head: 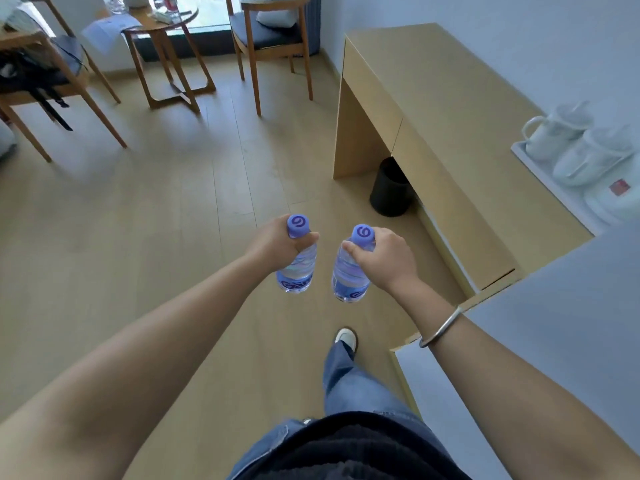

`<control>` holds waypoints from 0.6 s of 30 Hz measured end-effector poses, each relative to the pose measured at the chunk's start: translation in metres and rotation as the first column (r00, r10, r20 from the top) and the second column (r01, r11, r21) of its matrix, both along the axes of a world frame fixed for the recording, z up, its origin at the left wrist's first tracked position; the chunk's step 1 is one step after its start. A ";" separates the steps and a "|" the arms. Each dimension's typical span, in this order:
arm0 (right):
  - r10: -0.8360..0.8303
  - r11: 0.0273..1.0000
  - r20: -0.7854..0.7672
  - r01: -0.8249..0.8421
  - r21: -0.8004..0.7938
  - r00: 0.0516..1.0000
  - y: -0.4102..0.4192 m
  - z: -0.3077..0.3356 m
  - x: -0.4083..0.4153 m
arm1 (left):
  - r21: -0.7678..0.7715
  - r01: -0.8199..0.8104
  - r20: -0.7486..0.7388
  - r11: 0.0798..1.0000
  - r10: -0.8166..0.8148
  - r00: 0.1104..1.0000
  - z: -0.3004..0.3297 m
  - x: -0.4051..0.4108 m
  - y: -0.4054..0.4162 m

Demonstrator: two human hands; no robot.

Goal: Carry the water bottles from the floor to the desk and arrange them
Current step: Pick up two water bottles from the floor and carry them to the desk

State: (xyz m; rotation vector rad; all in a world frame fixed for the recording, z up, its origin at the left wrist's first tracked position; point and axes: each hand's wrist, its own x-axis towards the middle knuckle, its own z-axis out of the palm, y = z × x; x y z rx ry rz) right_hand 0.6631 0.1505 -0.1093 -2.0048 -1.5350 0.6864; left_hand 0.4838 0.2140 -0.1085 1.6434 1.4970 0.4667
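Pale wood floor (145,244) is filling most of the view, running up to a glass door at the far end. Two wooden chairs are standing at the back, one (266,39) with a dark seat pad near the desk end, the other (41,88) at far left with a black bag lying on it; a small round side table (166,53) with papers is sitting between them. Along the right wall a light wood desk (433,109) is stretching away, its tabletop bare at the far end and carrying a white tray (540,174) with a kettle and cups at the near end. A black bin (389,188) is sitting on the floor under the desk, near the bottles' side. A jeans leg and white shoe (346,337) are showing below the hands. Left hand (277,244) is gripping the left bottle (298,268) at the neck, fingers curled round it; right hand (384,258) is gripping the right bottle (349,275) the same way, a metal bangle (443,327) on that wrist. Both bottles are hanging upright in the air above the floor, side by side and apart, clear plastic with purple caps and blue labels, water inside.
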 end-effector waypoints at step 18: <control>-0.178 0.981 -0.061 0.182 0.068 0.982 0.249 0.021 0.159 | 0.165 0.191 -0.044 0.968 -0.186 0.981 0.031 0.179 0.283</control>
